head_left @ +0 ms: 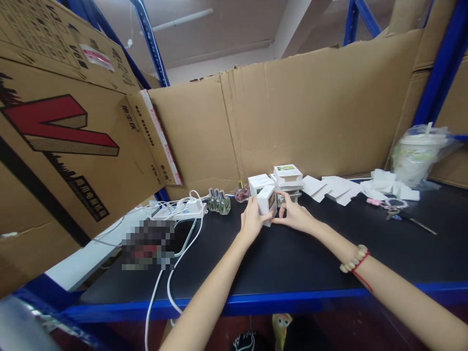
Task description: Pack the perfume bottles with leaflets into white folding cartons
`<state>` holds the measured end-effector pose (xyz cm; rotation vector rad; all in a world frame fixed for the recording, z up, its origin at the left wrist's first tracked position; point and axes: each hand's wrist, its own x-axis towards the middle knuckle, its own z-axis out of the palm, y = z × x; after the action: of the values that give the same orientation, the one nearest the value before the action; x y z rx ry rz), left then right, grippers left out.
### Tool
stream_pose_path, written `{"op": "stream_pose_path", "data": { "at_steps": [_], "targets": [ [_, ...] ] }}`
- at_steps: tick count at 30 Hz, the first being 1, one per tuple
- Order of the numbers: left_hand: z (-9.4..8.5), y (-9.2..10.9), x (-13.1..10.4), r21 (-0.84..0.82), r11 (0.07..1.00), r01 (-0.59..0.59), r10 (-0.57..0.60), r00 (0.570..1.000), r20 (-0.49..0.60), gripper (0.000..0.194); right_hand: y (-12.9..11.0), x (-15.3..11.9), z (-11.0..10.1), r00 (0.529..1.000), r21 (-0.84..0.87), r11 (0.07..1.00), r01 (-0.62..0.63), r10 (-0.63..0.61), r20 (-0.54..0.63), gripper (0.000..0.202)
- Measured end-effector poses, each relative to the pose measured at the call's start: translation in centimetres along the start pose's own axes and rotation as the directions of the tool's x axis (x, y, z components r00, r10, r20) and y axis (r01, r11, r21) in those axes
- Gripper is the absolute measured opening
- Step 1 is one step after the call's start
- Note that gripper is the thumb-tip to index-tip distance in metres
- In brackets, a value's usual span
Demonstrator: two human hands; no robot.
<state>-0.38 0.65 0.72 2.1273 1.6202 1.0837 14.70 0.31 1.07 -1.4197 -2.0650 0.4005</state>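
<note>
A small white box (265, 201) stands upright between my two hands, above the black tabletop. My left hand (252, 218) is wrapped round its left side, thumb across the front. Against its right edge, the thumb and index finger of my right hand (291, 212) grip it, one high and one low. Just behind it is another white box (259, 182). More white boxes (288, 172) are stacked to the right of that, the top one with a green picture. Part of the held box is hidden by my fingers.
Several small glass bottles (219, 201) and a pink bottle (242, 193) stand left of the boxes. Farther left are a power strip (183, 210) and white cables. Folded white papers (338, 189), keys (393, 213) and a bagged cup (420, 153) lie right. Cardboard (314, 107) walls the back.
</note>
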Motion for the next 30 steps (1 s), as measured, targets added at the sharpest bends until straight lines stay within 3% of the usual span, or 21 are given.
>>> {"op": "stream_pose_path", "data": {
  "at_steps": [8,11,13,15,18,21,25,30],
  "targets": [
    [-0.7,-0.2,-0.1,0.129,0.983,0.134,-0.123,0.989,-0.086,0.07,0.0,0.1,-0.4,0.998,-0.134,0.99,-0.052,0.046,-0.05,0.054],
    [-0.5,-0.5,0.0,0.141,0.979,0.144,-0.134,0.988,-0.075,0.07,-0.3,0.1,-0.8,0.977,-0.106,0.991,-0.077,0.054,-0.204,0.039],
    [-0.3,-0.6,0.0,0.125,0.981,0.151,-0.142,0.987,-0.079,0.071,-0.2,0.2,-1.3,0.921,-0.041,0.996,-0.081,0.059,-0.384,0.03],
    [-0.3,-0.5,0.0,0.105,0.983,0.154,-0.142,0.983,-0.114,0.067,0.3,0.3,-2.0,0.825,0.032,0.995,-0.092,0.094,-0.558,0.024],
    [-0.5,-0.1,-0.1,0.107,0.98,0.169,-0.153,0.978,-0.144,0.054,1.5,0.7,-2.9,0.688,0.124,0.975,-0.182,0.216,-0.692,0.024],
    [-0.8,0.2,-0.2,0.184,0.955,0.233,-0.228,0.972,-0.049,0.04,2.5,0.9,-3.4,0.644,0.191,0.921,-0.34,0.376,-0.666,0.033],
    [-1.0,0.1,-0.2,0.287,0.925,0.25,-0.267,0.964,0.019,0.033,3.1,0.9,-3.2,0.643,0.298,0.785,-0.543,0.617,-0.454,0.044],
    [-0.8,-0.3,-0.1,0.271,0.941,0.203,-0.223,0.974,0.047,0.024,4.1,1.1,-2.7,0.676,0.32,0.765,-0.558,0.643,-0.36,0.046]
  ]
}}
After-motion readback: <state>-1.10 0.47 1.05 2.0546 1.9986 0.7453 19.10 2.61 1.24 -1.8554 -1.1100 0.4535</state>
